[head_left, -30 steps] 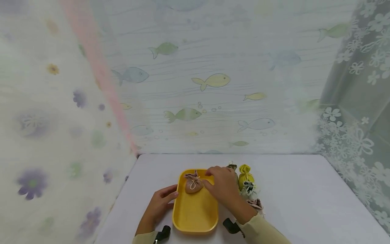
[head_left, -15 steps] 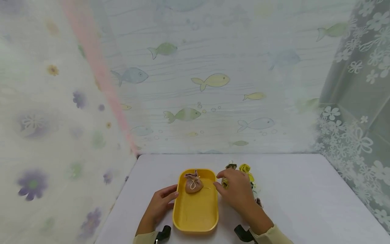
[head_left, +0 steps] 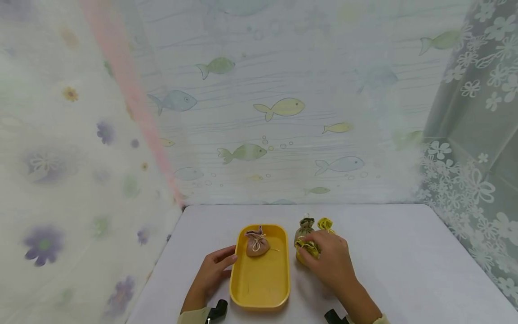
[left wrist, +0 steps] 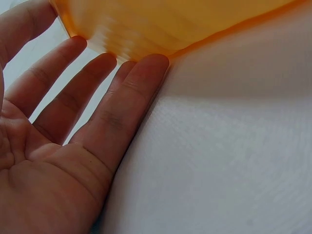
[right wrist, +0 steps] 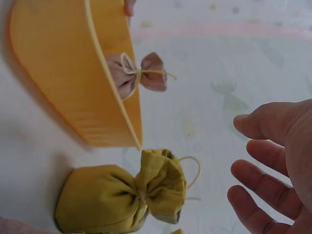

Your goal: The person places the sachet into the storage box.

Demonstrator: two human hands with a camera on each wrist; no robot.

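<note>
My left hand (head_left: 212,273) rests its fingertips against the left side of a yellow plastic tray (head_left: 259,283). In the left wrist view those fingers (left wrist: 100,63) lie fairly straight along the tray's wall. Inside the tray's far end sits a small mauve drawstring pouch (head_left: 257,247), tied with pale cord. My right hand (head_left: 333,258) hovers over a mustard-yellow drawstring pouch (right wrist: 102,200) standing to the right of the tray. The right wrist view shows its fingers spread, apart from the pouch's gathered neck, holding nothing.
Behind the mustard pouch stands an olive-green pouch (head_left: 304,228). Another yellow pouch (head_left: 325,224) is partly hidden behind my right hand. The white table (head_left: 404,265) meets a fish-print curtain (head_left: 283,148) at its back edge.
My right hand has drawn back from the mauve pouch, out of the tray and rightward to above the mustard pouch. The left hand and tray have stayed put.
</note>
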